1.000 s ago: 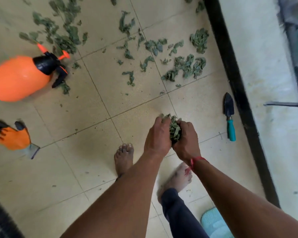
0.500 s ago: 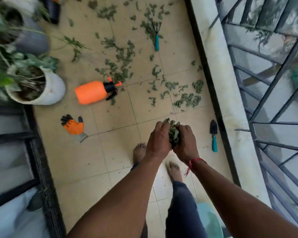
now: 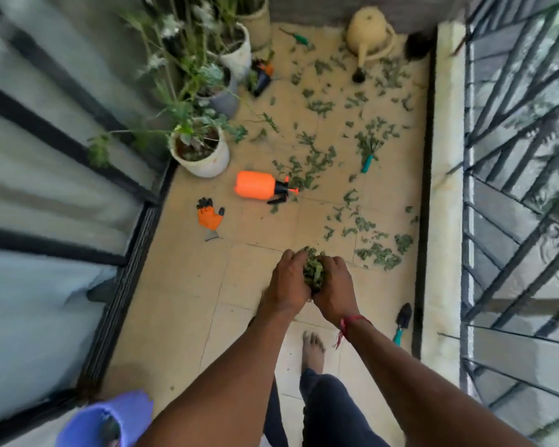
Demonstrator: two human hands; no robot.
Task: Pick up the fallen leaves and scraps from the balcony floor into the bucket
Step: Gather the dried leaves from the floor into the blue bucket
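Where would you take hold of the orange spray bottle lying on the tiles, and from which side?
Likely the narrow black pump neck, from above: the orange spray bottle lies on its side, its round body looks wide to span, and the neck is slimmer. The left hand and right hand first must release their leaf clump.

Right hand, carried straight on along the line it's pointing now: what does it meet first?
The clump of leaves that the right hand grips, with the left hand holding its far side. Beyond them, roughly toward the orange glove, only floor tile shows; depth is unclear.
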